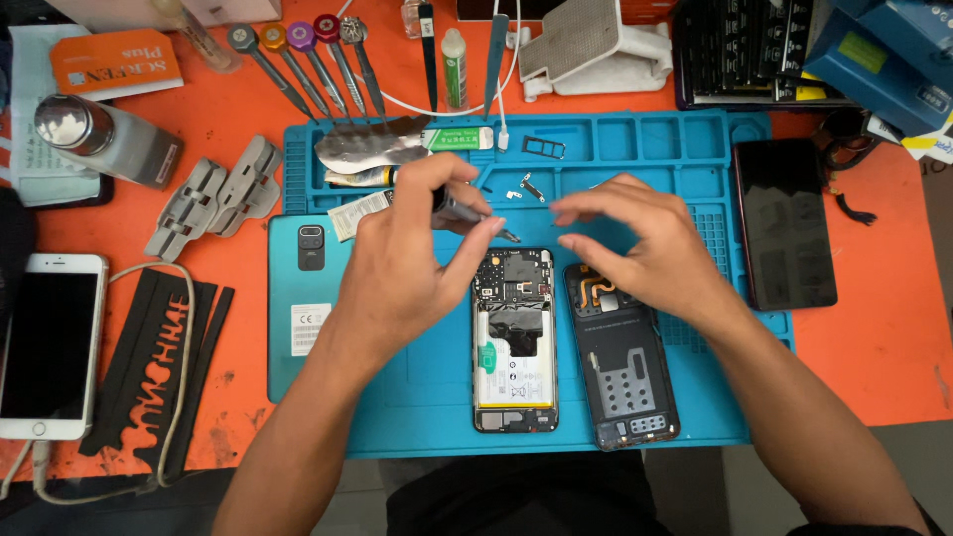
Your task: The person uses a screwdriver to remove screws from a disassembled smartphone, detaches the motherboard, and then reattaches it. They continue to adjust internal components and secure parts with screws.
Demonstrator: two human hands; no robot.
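left hand [397, 268] closed on a screwdriver [467, 212], tip seemingly over the opened phone [513, 342]; right hand [635, 243] at three o'clock, open, holding nothing.

A phone repair workbench: blue repair mat [417, 417], screwdrivers [298, 60], opened phone [514, 347].

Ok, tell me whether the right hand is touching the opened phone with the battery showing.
Apart. In the head view the right hand hovers above the blue mat, its fingertips clear of the opened phone, with mat visible between them.
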